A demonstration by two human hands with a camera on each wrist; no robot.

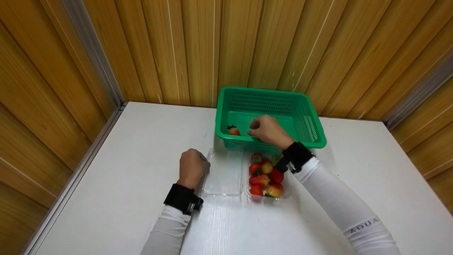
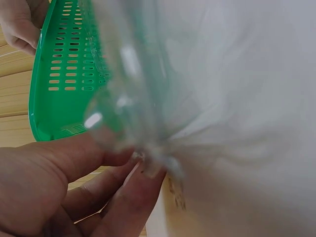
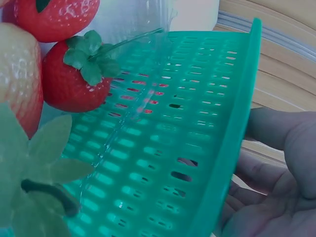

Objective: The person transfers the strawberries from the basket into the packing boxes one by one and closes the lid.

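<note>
My left hand [image 1: 193, 166] pinches the left edge of the clear plastic lid [image 1: 223, 179], its thumb and fingers closed on the rim in the left wrist view. Joined along the lid's right side is a clear plastic box [image 1: 287, 191] holding several red and yellowish strawberries [image 1: 259, 181]. Over the front rim of the green basket [image 1: 270, 91] reaches my right hand [image 1: 269, 131], its fingers loosely bent and nothing visible in them. One strawberry [image 1: 234, 131] with a leafy top lies in the basket's front left corner. The basket wall partly hides the right fingers in the right wrist view.
The basket stands at the back of the white table [image 1: 116, 177], close to the wood-patterned wall [image 1: 198, 53]. Its front wall is right behind the plastic box. Metal framing [image 1: 95, 63] runs along the left corner and the table's left edge.
</note>
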